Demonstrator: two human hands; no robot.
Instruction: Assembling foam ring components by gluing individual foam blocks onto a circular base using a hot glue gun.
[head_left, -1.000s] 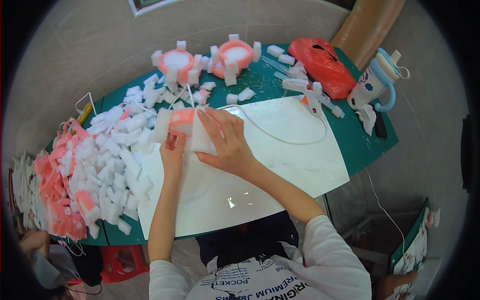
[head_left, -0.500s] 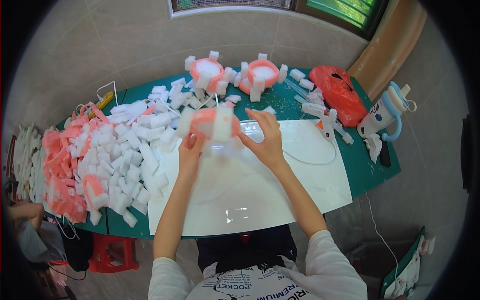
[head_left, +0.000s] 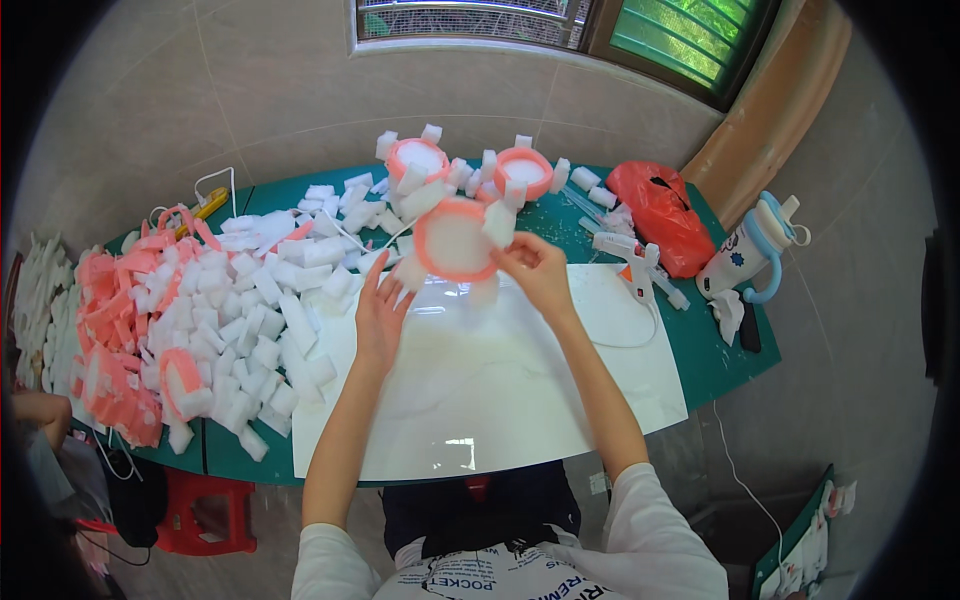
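Observation:
A round piece (head_left: pixel 458 238) with a pink foam rim, a white middle and white foam blocks around its edge is held up over the white board (head_left: pixel 450 390). My right hand (head_left: pixel 540 280) pinches its right side, just below a white block. At the lower left block my left hand (head_left: pixel 380 315) has its fingers spread; whether the fingertips touch the block, I cannot tell. Behind it, two similar pink-rimmed pieces with blocks stand on the green table: one at the back middle (head_left: pixel 418 152), another to its right (head_left: pixel 524 170).
White foam blocks (head_left: pixel 240 320) and pink foam strips (head_left: pixel 110 320) are heaped on the left. At right are a white glue gun (head_left: pixel 625 248) with its cord, a red plastic bag (head_left: pixel 660 215), a tumbler (head_left: pixel 740 250) and a dark phone (head_left: pixel 750 327). Someone's arm (head_left: pixel 42 408) shows at far left.
The round piece has turned from edge-on to showing its white face. My left hand has loosened from its side and spread its fingers; my right hand has closed on its edge.

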